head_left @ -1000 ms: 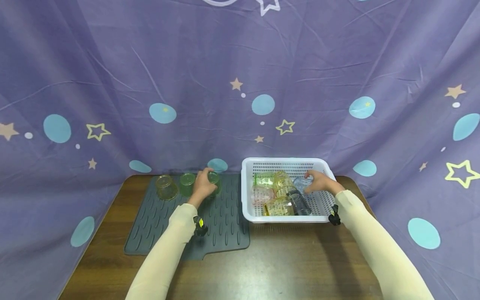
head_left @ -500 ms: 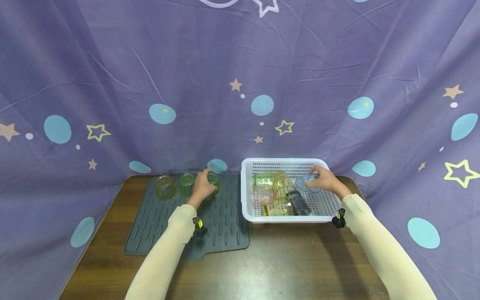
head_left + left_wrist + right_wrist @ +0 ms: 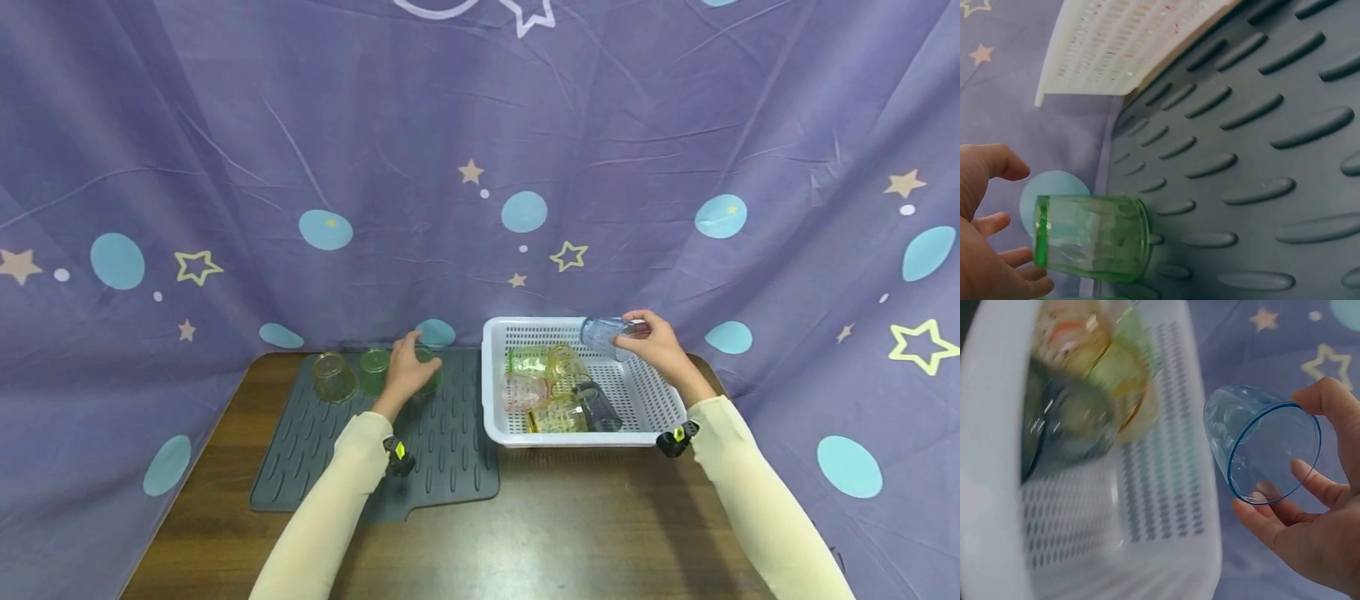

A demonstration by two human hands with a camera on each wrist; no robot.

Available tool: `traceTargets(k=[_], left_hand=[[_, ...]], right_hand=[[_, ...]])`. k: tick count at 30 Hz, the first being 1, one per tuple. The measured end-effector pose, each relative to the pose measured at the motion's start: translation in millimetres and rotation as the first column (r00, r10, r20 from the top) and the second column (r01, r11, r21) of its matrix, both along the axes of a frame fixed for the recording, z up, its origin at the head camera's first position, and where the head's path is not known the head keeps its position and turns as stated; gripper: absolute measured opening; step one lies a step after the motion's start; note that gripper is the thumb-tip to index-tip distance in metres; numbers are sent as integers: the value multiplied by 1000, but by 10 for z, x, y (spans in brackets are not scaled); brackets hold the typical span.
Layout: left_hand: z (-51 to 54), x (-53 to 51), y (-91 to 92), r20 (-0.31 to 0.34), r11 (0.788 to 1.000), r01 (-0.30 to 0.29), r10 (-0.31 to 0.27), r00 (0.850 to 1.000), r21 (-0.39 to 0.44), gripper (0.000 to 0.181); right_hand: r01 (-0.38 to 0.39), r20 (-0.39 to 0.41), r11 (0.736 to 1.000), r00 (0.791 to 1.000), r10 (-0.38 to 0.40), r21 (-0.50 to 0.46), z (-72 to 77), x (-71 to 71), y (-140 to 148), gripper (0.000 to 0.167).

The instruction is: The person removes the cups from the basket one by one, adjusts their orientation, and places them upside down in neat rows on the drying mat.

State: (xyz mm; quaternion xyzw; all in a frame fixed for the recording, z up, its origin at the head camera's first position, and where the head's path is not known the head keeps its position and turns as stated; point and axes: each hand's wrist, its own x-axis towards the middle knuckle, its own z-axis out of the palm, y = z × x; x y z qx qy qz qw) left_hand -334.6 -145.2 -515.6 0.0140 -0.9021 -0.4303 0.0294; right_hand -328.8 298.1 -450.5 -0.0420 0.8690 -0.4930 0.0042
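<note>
Right hand (image 3: pixel 660 343): pinched blue glass (image 3: pixel 600 334) near basket's far edge (image 3: pixel 525 320) (needed light pressure, no knocks).
Left hand (image 3: pixel 406 367): spread beside green glass (image 3: pixel 1099 239), mat's far edge (image 3: pixel 463 355).

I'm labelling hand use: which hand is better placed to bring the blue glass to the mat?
Probably the right hand: it holds the blue glass, clear of the other glasses. The left hand is by a green glass on the mat, away from the blue one.

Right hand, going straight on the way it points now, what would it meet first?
Probably the purple curtain, with the held blue glass touching first; depth past the basket is unclear.
</note>
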Motion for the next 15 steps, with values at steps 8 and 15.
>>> traceTargets(k=[8,15], left_hand=[[164,64,82,-43,996,16,-12,999,87,71],[362,87,227,-133,989,-10,30,991,148,68]], right_hand=[[-42,5,963,999,45,-265,303,73,-248,62],[-103,-4,872,993,115,-478,443,122,-478,52]])
